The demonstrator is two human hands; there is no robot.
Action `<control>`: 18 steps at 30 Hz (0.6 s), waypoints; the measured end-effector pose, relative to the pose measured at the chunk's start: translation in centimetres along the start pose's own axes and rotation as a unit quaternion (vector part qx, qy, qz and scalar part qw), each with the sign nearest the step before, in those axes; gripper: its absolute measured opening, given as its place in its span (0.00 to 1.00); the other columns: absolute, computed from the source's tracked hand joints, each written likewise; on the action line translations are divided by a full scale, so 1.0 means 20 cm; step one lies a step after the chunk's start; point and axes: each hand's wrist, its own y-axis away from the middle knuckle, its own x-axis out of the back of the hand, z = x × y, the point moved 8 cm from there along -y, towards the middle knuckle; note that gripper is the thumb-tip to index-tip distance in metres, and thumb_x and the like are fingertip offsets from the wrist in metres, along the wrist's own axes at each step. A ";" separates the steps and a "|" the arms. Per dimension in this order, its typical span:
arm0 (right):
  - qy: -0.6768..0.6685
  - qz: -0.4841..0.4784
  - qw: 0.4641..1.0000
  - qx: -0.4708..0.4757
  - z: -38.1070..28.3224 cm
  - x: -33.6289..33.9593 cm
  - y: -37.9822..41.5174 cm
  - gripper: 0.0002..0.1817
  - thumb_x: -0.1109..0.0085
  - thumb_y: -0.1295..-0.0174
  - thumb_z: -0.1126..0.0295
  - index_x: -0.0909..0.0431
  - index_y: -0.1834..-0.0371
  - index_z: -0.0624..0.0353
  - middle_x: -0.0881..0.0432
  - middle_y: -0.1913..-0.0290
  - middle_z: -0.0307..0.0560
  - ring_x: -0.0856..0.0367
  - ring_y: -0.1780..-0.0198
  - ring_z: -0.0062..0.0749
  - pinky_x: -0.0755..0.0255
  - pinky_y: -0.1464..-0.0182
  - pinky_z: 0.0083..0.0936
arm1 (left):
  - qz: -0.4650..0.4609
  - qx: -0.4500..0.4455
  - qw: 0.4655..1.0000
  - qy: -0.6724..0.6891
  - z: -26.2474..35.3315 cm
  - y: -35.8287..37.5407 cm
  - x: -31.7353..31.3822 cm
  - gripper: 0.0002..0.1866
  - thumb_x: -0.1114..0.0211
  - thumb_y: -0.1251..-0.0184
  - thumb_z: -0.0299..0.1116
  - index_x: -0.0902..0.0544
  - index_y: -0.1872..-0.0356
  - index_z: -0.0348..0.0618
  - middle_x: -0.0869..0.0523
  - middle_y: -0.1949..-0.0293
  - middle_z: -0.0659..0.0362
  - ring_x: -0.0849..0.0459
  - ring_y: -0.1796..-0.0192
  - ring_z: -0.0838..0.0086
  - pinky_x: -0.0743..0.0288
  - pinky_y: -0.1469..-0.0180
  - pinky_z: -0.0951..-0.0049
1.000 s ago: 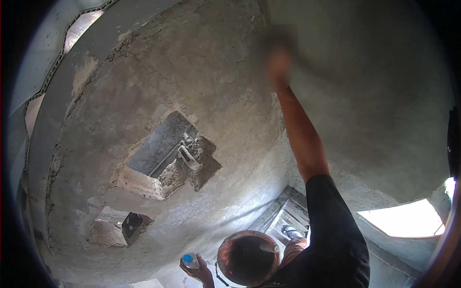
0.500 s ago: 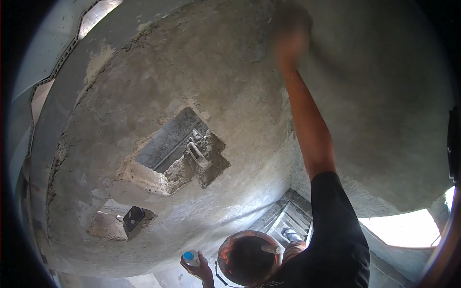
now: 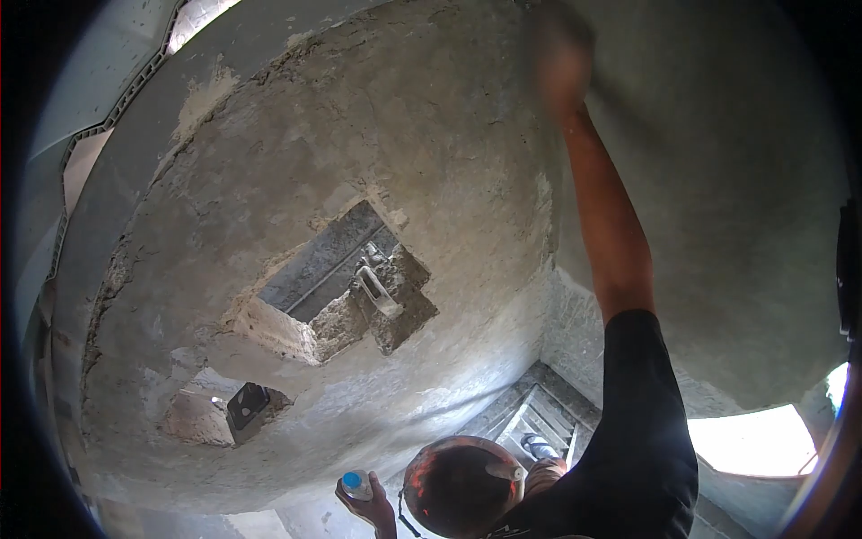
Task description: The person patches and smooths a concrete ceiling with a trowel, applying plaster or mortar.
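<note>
My right hand (image 3: 567,67) reaches far up along the plastered wall (image 3: 431,126), close to the corner with the darker wall (image 3: 718,198). Motion smears its fingers, and a dark blur there hides whatever they may hold. Low in the view, my left hand (image 3: 375,512) is wrapped round a small clear bottle with a blue cap (image 3: 356,485). Beside it, between the bottle and my black sleeve, is a round dark container (image 3: 460,490) with reddish patches and a cord at its side.
A rectangular opening (image 3: 314,269) with a trowel-like tool (image 3: 379,292) at its rough edge cuts into the wall. Below it, a smaller recess (image 3: 197,418) holds a dark box (image 3: 247,404). Down below are a ladder-like frame (image 3: 552,418) and a sandalled foot (image 3: 539,445).
My right hand has shifted right and slightly up along the wall, still blurred. The view has tilted slightly. My left hand keeps its grip on the bottle.
</note>
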 end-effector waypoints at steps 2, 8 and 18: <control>-0.004 -0.031 0.999 -0.009 -0.02 0.01 -0.02 0.15 0.40 0.44 0.69 0.20 0.53 0.58 0.18 0.68 0.58 0.17 0.67 0.50 0.24 0.63 0.31 | -0.005 0.006 1.000 0.020 0.01 0.00 -0.01 0.25 0.29 0.48 0.31 0.30 0.52 0.35 0.27 0.58 0.50 0.27 0.55 0.59 0.33 0.49 0.60; 0.031 -0.146 0.987 -0.057 0.10 -0.02 -0.03 0.16 0.39 0.44 0.66 0.20 0.53 0.60 0.18 0.67 0.58 0.17 0.65 0.49 0.24 0.62 0.32 | -0.015 -0.001 1.000 0.027 0.06 -0.02 -0.03 0.24 0.30 0.46 0.31 0.30 0.52 0.34 0.28 0.59 0.50 0.27 0.56 0.59 0.33 0.50 0.60; 0.088 -0.187 0.977 -0.057 0.00 0.02 -0.11 0.17 0.40 0.43 0.64 0.20 0.50 0.55 0.17 0.59 0.56 0.19 0.56 0.50 0.25 0.53 0.34 | -0.021 -0.039 0.999 0.000 0.06 -0.02 -0.05 0.25 0.30 0.46 0.31 0.30 0.51 0.33 0.28 0.58 0.49 0.27 0.55 0.55 0.33 0.50 0.57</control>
